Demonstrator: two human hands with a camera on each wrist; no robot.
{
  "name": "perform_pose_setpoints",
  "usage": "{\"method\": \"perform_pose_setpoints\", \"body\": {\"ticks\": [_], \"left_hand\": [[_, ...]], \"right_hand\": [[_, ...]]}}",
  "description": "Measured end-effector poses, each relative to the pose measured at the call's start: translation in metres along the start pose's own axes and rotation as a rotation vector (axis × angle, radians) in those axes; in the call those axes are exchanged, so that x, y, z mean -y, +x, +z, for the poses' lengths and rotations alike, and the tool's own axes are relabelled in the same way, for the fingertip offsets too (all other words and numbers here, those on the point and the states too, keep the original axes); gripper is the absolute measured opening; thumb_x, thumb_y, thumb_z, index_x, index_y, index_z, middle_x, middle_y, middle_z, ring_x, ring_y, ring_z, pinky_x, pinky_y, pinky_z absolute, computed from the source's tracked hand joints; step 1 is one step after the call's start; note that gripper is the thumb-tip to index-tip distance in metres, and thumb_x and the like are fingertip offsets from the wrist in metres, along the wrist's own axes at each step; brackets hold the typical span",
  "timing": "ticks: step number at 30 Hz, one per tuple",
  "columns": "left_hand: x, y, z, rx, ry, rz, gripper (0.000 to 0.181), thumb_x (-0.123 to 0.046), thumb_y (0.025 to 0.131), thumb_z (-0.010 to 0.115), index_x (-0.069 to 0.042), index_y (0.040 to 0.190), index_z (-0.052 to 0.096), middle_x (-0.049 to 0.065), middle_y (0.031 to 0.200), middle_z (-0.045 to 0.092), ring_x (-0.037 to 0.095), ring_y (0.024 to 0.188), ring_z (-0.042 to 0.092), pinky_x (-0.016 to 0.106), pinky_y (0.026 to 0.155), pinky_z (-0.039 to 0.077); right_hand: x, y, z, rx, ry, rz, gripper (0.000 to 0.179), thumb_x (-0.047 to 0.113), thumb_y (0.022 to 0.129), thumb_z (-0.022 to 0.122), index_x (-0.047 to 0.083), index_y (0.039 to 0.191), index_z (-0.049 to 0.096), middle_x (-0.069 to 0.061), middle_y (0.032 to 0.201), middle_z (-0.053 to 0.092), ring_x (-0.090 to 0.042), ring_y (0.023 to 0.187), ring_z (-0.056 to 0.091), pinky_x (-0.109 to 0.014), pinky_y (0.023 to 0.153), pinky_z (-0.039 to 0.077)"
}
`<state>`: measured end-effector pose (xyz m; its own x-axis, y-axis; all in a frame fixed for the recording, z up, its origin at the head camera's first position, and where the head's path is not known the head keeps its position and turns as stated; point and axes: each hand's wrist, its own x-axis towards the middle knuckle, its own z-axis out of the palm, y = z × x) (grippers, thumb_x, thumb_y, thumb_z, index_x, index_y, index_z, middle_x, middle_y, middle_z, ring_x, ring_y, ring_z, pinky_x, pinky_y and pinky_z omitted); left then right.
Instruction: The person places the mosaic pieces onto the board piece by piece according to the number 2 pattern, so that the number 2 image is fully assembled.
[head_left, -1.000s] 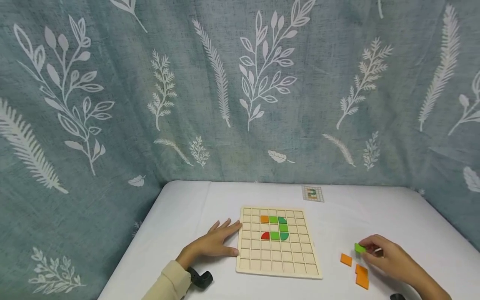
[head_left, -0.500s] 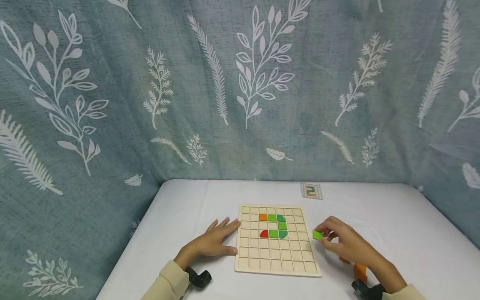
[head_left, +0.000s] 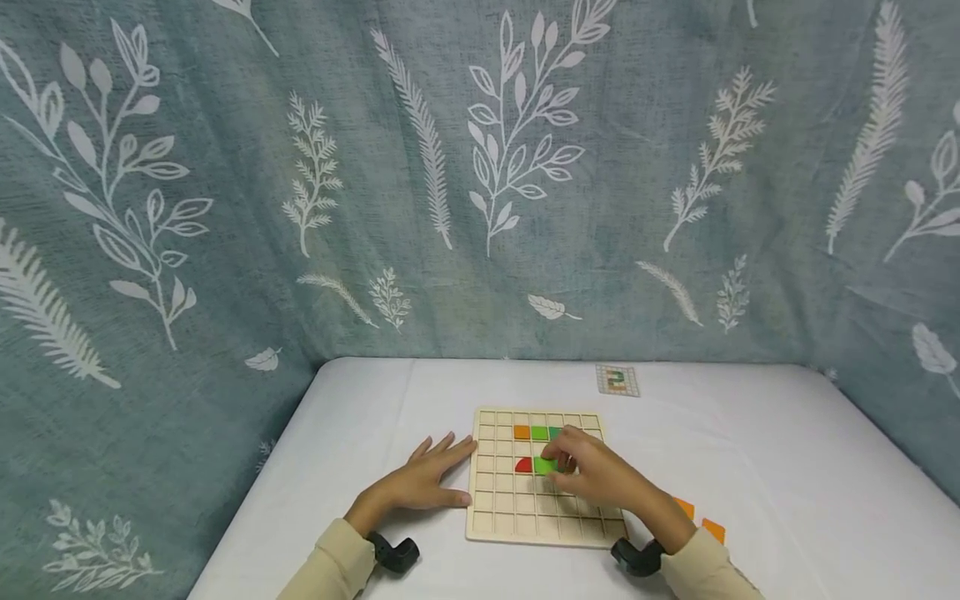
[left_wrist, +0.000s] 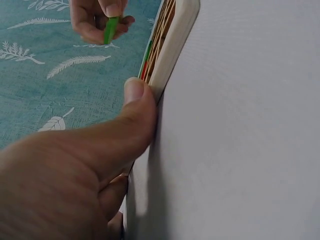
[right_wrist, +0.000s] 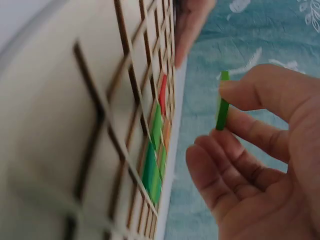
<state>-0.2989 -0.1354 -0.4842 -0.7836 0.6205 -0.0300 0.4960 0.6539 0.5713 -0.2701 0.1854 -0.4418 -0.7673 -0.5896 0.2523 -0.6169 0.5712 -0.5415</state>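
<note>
A pale wooden grid board [head_left: 495, 521] lies on the white table with coloured tiles in some of its cells. My left hand [head_left: 420, 485] lies with fingers spread against the board's left edge; its thumb [left_wrist: 136, 97] touches the rim in the left wrist view. My right hand [head_left: 600, 471] is over the board and pinches a green square tile [right_wrist: 223, 102] between thumb and finger, apart from the surface. An orange tile [head_left: 522, 432], a green tile [head_left: 539, 433] and a red rounded tile [head_left: 523, 465] sit in cells. My right hand covers several of the other tiles.
Loose orange tiles [head_left: 714, 529] lie right of the board, partly behind my right forearm. A small pattern card [head_left: 618, 380] with a coloured grid figure lies near the table's back edge. A leaf-print curtain [head_left: 450, 183] hangs behind the table [head_left: 750, 433].
My right hand has carried the green tile leftward from beside the orange tiles to over the board. My left hand stays at the board's edge. The view has shifted slightly.
</note>
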Motion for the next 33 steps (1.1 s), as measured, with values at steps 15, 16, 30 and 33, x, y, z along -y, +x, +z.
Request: {"method": "perform_pose_setpoints", "body": {"ticks": [15,16,30,33], "left_hand": [[0.004,-0.002,0.0,-0.003,0.021,-0.015,0.089,-0.051,0.089,0.069,-0.013,0.159,0.028,0.005,0.166,0.026,0.033,0.156,0.012,0.057,0.126,-0.001],[0.004,-0.002,-0.002,-0.007,0.023,-0.019,0.088,-0.051,0.089,0.069,-0.014,0.159,0.029,0.004,0.166,0.026,0.032,0.157,0.012,0.057,0.126,-0.002],[0.004,0.0,0.001,0.016,0.014,0.001,0.088,-0.052,0.09,0.068,-0.014,0.159,0.029,0.004,0.166,0.027,0.031,0.157,0.011,0.056,0.126,-0.001],[0.004,0.0,0.0,0.007,0.019,-0.009,0.088,-0.052,0.089,0.069,-0.015,0.159,0.029,0.004,0.166,0.026,0.031,0.157,0.011,0.056,0.126,-0.002]], "right_hand": [[-0.001,0.017,0.036,0.042,-0.044,0.01,0.017,0.016,0.091,0.072,0.013,0.108,0.071,0.005,0.098,0.06,-0.005,0.081,0.051,-0.019,0.071,0.049],[0.0,0.018,0.037,0.04,-0.042,0.007,0.018,0.016,0.091,0.072,0.012,0.109,0.071,0.004,0.099,0.061,-0.005,0.081,0.052,-0.02,0.071,0.049],[-0.001,0.012,0.043,0.021,-0.044,0.02,0.02,0.014,0.089,0.076,0.009,0.107,0.071,0.003,0.097,0.059,-0.005,0.082,0.055,-0.02,0.07,0.051],[-0.001,0.013,0.042,0.014,-0.05,0.007,0.019,0.014,0.089,0.076,0.009,0.107,0.071,0.003,0.099,0.06,-0.005,0.082,0.054,-0.02,0.07,0.051]]}}
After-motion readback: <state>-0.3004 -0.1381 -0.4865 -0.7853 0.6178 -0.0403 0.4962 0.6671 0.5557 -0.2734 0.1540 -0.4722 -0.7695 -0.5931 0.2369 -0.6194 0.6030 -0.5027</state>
